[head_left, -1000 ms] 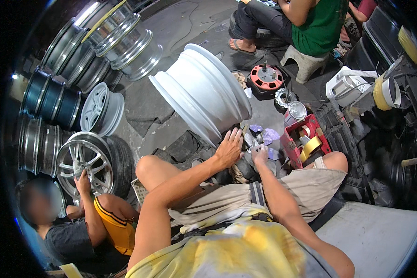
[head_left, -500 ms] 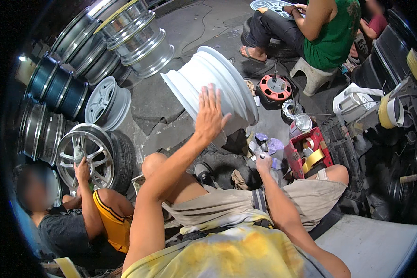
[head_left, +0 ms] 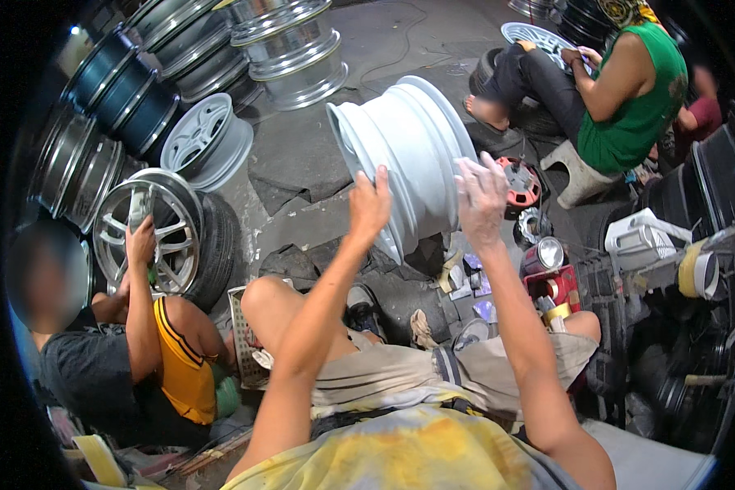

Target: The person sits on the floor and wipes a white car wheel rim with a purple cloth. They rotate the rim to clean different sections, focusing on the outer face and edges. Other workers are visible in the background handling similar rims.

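A light grey-white wheel rim (head_left: 420, 163) stands on its side in front of me, its barrel facing me. My left hand (head_left: 371, 204) is at its left flange, fingers stretched upward along the edge and seemingly touching it. My right hand (head_left: 483, 202), dusted with pale powder, is raised at the right flange with its fingers spread. Whether that hand touches the metal I cannot tell. What supports the rim underneath is hidden. Below it lie purple and white sanding scraps (head_left: 474, 278) on the floor.
Right of my knees are a red crate (head_left: 572, 282) with tape rolls, an open can (head_left: 545, 256) and a white jug (head_left: 641, 233). At left a person (head_left: 98, 359) handles a silver wheel (head_left: 151, 237); stacked rims stand behind. Another person in green (head_left: 629, 98) sits at the far right.
My right hand has risen from the floor scraps to the rim's right flange. My left hand has shifted from the barrel to the left flange. The view has turned slightly.
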{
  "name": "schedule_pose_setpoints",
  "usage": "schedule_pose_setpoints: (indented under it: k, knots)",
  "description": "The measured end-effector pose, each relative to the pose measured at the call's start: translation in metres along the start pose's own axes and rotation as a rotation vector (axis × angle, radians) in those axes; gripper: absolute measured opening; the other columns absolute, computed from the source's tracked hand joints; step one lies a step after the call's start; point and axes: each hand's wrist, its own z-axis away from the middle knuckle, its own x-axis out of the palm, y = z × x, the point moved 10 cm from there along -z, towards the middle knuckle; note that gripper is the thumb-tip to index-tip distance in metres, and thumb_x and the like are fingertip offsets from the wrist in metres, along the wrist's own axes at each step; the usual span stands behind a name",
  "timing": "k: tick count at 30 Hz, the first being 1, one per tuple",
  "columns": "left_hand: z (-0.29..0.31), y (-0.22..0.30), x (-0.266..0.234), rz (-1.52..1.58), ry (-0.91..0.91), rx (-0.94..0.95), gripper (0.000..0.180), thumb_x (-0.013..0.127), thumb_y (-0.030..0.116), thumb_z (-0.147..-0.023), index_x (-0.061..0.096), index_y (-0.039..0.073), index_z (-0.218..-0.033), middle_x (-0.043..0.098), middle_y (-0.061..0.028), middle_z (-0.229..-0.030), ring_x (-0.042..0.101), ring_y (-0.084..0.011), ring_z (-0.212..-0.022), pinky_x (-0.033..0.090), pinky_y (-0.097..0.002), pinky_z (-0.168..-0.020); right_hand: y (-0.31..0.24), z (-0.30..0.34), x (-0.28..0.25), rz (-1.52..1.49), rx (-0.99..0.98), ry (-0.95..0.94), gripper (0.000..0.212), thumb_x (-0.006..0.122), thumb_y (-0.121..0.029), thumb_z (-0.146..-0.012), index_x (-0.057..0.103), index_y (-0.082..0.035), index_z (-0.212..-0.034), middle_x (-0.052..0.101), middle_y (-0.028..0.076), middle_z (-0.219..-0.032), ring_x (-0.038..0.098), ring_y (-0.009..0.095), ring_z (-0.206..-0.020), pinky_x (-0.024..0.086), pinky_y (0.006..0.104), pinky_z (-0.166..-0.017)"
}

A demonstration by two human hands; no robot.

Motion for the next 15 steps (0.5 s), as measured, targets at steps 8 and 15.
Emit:
schedule_pose_setpoints:
  k: [8, 15]
  knots:
    - [0.071, -0.007, 0.016, 0.201, 0.202, 0.018, 0.048, 0.047, 0.032, -0.107, 0.058, -0.014, -0.109, 0.060, -0.0359, -0.072, 0.061, -0.0553, -0.070, 0.043, -0.0604, -0.064, -0.015, 0.068, 0.060, -0.088, -0.289, -0.248, 0.043, 0.067, -0.016, -0.091, 0.065, -0.009, -0.133, 0.059, 0.008, -0.139, 0.052, 0.025, -0.136, 0.035, 0.0500, -0.117]
    - [0.120, -0.027, 0.036, 0.201, -0.063, 0.081, 0.061, 0.050, 0.030, -0.106, 0.050, -0.029, -0.120, 0.058, -0.0337, -0.065, 0.064, -0.0473, -0.060, 0.048, -0.0515, -0.057, -0.014, -0.115, 0.196, 0.200, -0.186, -0.749, 0.033, 0.051, -0.028, -0.100, 0.070, -0.005, -0.115, 0.069, 0.013, -0.123, 0.062, 0.028, -0.117, 0.037, 0.0532, -0.112]
